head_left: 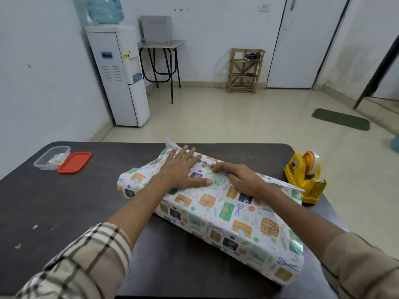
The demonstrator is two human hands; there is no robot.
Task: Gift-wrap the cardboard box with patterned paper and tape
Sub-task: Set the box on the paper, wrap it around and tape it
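Fingers (183, 155) of the left hand (179, 171) lie flat and spread, pinning the patterned paper (226, 212) on the hidden box, middle of the table (64, 212). The right hand (244, 180) curls round the overlapping edge, I guess keeping the seam tight for the tape (314, 164) at far right.

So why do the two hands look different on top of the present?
The left hand lies flat with its fingers spread wide, while the right hand has its fingers bent, tips down on the seam of the patterned paper. The right hand is nearer the yellow tape dispenser, and the left hand is farther from it. I cannot tell whether the right hand is pinching anything. Both hands rest on top of the paper.
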